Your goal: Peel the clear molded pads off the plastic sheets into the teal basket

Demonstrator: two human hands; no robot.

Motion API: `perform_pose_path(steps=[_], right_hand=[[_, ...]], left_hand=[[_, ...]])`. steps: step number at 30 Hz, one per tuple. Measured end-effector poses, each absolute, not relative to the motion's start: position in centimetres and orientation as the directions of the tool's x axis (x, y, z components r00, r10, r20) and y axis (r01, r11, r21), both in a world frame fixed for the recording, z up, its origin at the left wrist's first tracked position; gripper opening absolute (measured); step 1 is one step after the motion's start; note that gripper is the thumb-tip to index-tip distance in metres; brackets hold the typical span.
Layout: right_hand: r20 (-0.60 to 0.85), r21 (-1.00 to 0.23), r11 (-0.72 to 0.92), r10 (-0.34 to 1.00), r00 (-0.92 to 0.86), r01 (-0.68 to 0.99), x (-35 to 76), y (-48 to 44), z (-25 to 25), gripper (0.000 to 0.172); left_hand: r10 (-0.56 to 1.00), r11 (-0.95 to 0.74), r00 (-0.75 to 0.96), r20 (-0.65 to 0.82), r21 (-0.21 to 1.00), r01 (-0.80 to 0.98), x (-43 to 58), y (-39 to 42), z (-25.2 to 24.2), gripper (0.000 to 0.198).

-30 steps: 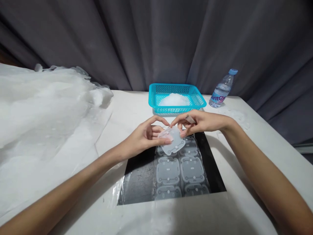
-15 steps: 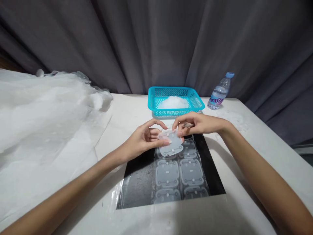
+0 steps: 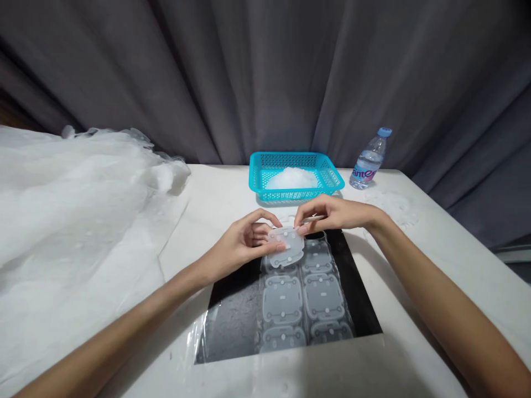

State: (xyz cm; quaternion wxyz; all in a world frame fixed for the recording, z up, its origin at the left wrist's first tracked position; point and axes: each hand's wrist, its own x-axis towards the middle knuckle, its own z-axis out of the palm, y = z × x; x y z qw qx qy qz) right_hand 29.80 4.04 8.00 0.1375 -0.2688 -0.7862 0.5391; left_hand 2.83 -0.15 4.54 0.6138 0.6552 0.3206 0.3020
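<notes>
My left hand (image 3: 243, 243) grips a translucent, rounded-square plastic piece (image 3: 295, 250), thumb on its face and fingers behind. The piece is tilted up and has small round dots and line marks. At its upper right edge, my right hand (image 3: 329, 213) pinches with thumb and index finger. Under both hands lies a black sheet (image 3: 360, 304) with a clear film on it. Several similar rounded-square pieces (image 3: 282, 301) lie in two columns on that sheet, the far ones partly hidden by the held piece.
Behind my hands stands a blue perforated basket (image 3: 255, 185) holding a white heap (image 3: 292, 178). A water bottle (image 3: 368, 160) is to its right, near some pale flat scraps (image 3: 394, 207). Crumpled white translucent sheeting (image 3: 83, 221) covers the table's left side. A grey curtain (image 3: 282, 72) hangs behind.
Both hands have shifted slightly down in view along with the table, and the held piece sits a little further left. The right fingertips remain at its upper right edge.
</notes>
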Motion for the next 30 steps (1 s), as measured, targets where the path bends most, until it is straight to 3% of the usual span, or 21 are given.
perform_pose_path(steps=[4, 7, 11, 15, 18, 20, 24, 26, 30], right_hand=[[0.052, -0.885, 0.345, 0.740, -0.671, 0.312, 30.8, 5.5, 8.2, 0.026], [0.214, -0.790, 0.393, 0.896, -0.388, 0.471, 32.0, 8.5, 8.2, 0.022], [0.291, -0.624, 0.275, 0.950, -0.109, 0.732, 33.2, 12.6, 7.6, 0.019], [0.390, -0.549, 0.227, 0.921, 0.006, 0.804, 33.6, 12.2, 6.9, 0.025], [0.457, -0.554, 0.298, 0.890, -0.015, 0.777, 33.6, 8.2, 6.0, 0.049], [0.485, -0.619, 0.411, 0.870, -0.086, 0.669, 33.7, 4.4, 5.3, 0.064], [0.224, -0.870, 0.331, 0.926, -0.305, 0.366, 34.4, -3.1, 3.4, 0.077], [0.129, -0.930, 0.243, 0.919, -0.373, 0.277, 34.7, -5.5, 2.7, 0.071], [0.056, -0.927, 0.195, 0.917, -0.395, 0.321, 34.3, -7.0, 2.3, 0.033]], left_hand=[[0.847, -0.179, 0.522, 0.097, 0.978, 0.108, 3.4, -0.4, 2.6, 0.039], [0.851, -0.339, 0.496, 0.172, 0.902, 0.268, 4.4, -1.4, 1.5, 0.043], [0.688, -0.571, 0.716, 0.119, 0.698, 0.432, 5.6, -3.1, 1.4, 0.057], [0.564, -0.723, 0.825, 0.035, 0.505, 0.472, 5.7, -3.6, 1.3, 0.068], [0.583, -0.724, 0.812, 0.019, 0.465, 0.509, 5.2, -3.1, 1.1, 0.074], [0.597, -0.717, 0.802, 0.003, 0.452, 0.532, 4.8, -2.7, 1.0, 0.076], [0.582, -0.737, 0.813, -0.001, 0.421, 0.528, 4.5, -2.1, 1.2, 0.076], [0.563, -0.766, 0.824, 0.061, 0.413, 0.493, 4.9, -2.1, 1.3, 0.073], [0.522, -0.803, 0.835, 0.176, 0.432, 0.411, 6.2, -2.5, 1.1, 0.054]])
